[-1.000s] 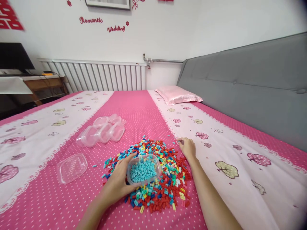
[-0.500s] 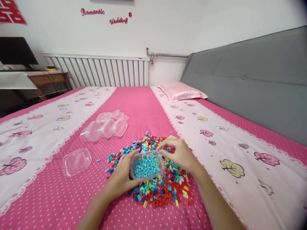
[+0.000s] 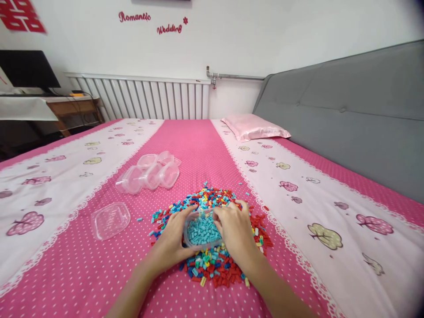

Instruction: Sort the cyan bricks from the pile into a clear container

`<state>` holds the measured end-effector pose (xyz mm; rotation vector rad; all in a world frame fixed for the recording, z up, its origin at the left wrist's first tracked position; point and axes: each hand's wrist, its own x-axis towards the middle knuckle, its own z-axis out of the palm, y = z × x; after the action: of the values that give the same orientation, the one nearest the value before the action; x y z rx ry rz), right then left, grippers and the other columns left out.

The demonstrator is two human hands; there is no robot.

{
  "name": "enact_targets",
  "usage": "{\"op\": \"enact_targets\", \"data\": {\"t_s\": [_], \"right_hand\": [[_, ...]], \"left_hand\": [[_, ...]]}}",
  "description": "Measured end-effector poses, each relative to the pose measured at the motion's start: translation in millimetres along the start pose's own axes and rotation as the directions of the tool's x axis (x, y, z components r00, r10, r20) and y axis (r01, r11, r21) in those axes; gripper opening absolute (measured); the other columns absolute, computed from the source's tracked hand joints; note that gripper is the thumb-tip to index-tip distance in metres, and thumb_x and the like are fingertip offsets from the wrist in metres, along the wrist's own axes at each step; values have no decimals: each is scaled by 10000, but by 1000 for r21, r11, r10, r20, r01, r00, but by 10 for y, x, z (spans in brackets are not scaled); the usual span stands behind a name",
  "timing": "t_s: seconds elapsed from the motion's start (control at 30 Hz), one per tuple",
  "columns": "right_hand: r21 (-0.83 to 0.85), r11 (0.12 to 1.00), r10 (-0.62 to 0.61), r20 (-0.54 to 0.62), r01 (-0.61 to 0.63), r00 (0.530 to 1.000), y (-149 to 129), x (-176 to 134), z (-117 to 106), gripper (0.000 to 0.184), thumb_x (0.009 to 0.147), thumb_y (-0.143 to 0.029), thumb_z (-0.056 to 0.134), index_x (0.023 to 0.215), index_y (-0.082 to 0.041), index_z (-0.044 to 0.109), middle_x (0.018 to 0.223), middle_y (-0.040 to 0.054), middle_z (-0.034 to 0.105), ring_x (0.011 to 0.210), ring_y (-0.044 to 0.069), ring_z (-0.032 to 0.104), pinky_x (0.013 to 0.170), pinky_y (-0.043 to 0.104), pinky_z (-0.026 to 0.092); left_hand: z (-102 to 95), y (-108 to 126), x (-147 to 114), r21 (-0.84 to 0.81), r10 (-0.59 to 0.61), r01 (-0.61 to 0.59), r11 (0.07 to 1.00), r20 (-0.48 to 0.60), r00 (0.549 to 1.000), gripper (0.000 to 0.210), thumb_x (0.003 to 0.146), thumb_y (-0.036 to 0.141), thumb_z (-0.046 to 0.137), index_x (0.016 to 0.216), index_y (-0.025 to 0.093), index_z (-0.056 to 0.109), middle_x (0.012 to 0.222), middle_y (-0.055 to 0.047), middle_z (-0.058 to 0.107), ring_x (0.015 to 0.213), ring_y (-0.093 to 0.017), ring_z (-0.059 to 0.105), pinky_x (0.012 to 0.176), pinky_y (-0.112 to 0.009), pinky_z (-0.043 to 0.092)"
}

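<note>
A clear plastic container point(image 3: 186, 240) full of light-blue toy bricks point(image 3: 202, 229) rests on a mixed heap of toy bricks point(image 3: 228, 274). My left hand point(image 3: 174, 236) is wrapped around its left side, thumb at the near edge and fingers at the far left. Over the container's right side, my right hand point(image 3: 233, 227) has its fingers bent together at the rim; whatever they pinch is hidden. Red, blue, green, yellow and light-blue bricks lie around both hands.
To the left, a clear lid point(image 3: 111, 221) lies flat on the pink bedspread point(image 3: 185, 137). Several clear containers point(image 3: 152, 174) sit clustered beyond it. A pink pillow point(image 3: 253, 126) lies by the grey headboard point(image 3: 347, 97) on the right.
My right hand has moved left and slightly down, from the heap beside the container to over its right side. My left hand keeps its hold. The view has shifted slightly.
</note>
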<state>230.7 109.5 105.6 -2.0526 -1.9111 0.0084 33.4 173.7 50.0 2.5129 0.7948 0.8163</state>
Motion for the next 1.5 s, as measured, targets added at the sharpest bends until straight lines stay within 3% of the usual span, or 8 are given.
{"op": "enact_targets", "data": {"t_s": [0.13, 0.43, 0.8, 0.97, 1.1, 1.27, 1.4, 1.5], "right_hand": [[-41, 999, 22, -1, -22, 1000, -58, -11, 73, 172, 956, -140, 563, 944, -223, 713, 938, 44, 770, 1013, 230, 619, 1042, 473, 195], [-73, 996, 50, -24, -52, 998, -47, -15, 150, 209, 971, -147, 545, 896, -224, 724, 926, 42, 755, 1007, 231, 595, 994, 484, 206], [-120, 992, 33, 9, -31, 999, -18, 3, 142, 245, 965, -158, 557, 836, -226, 753, 958, 68, 705, 1005, 235, 562, 926, 445, 244], [-76, 996, 51, -17, -52, 999, 26, -31, 2, 254, 991, -211, 539, 897, -283, 763, 904, 35, 692, 963, 218, 560, 918, 436, 247], [-95, 992, 85, -41, -89, 996, 51, -71, -77, 198, 968, -259, 588, 936, -294, 780, 1036, 70, 655, 1027, 247, 536, 920, 438, 267], [-129, 991, 22, -45, -28, 999, 42, -108, 14, 222, 954, -237, 588, 871, -259, 793, 1095, 105, 640, 1066, 285, 506, 990, 492, 248], [5, 1000, 25, -127, -24, 992, 91, -106, 2, 218, 929, -202, 615, 838, -288, 794, 981, 76, 629, 999, 259, 526, 992, 498, 259], [266, 964, 110, -324, -21, 940, 351, -45, -98, 228, 939, -220, 583, 871, -302, 784, 887, 32, 601, 873, 199, 548, 962, 455, 307]], "left_hand": [[3, -4, 3, 2, -4, 4, 1000, 9, 1000, 906, 804, 469, 793, 1501, 322, 232, 1419, -127, 517, 1288, -345, 541, 1062, -524, 455], [-5, 20, -4, -5, -9, 9, 1000, 3, 1000, 906, 796, 468, 804, 1500, 322, 251, 1403, -112, 537, 1275, -329, 553, 1059, -498, 459], [-15, 28, 3, 19, 10, -10, 1000, 1, 1000, 891, 807, 474, 789, 1496, 307, 248, 1421, -134, 513, 1292, -341, 530, 1062, -515, 455], [-16, 12, 3, 22, 6, -6, 1000, -2, 1000, 892, 807, 493, 783, 1501, 306, 255, 1432, -138, 509, 1298, -344, 527, 1063, -523, 455], [-18, 11, -6, 3, -6, 6, 1000, -7, 1000, 880, 802, 480, 788, 1502, 301, 286, 1410, -128, 539, 1281, -339, 549, 1063, -513, 461], [-22, 25, -5, -15, -31, 31, 999, -1, 1000, 873, 797, 466, 793, 1500, 296, 303, 1398, -128, 551, 1279, -346, 553, 1059, -522, 466], [-18, 23, -3, -13, -30, 30, 999, 0, 1000, 875, 799, 473, 791, 1497, 300, 293, 1421, -135, 528, 1291, -353, 540, 1061, -532, 460], [-19, 17, -10, -8, -33, 34, 999, 15, 999, 879, 810, 454, 787, 1500, 309, 263, 1431, -134, 517, 1299, -351, 535, 1065, -528, 456]]}}
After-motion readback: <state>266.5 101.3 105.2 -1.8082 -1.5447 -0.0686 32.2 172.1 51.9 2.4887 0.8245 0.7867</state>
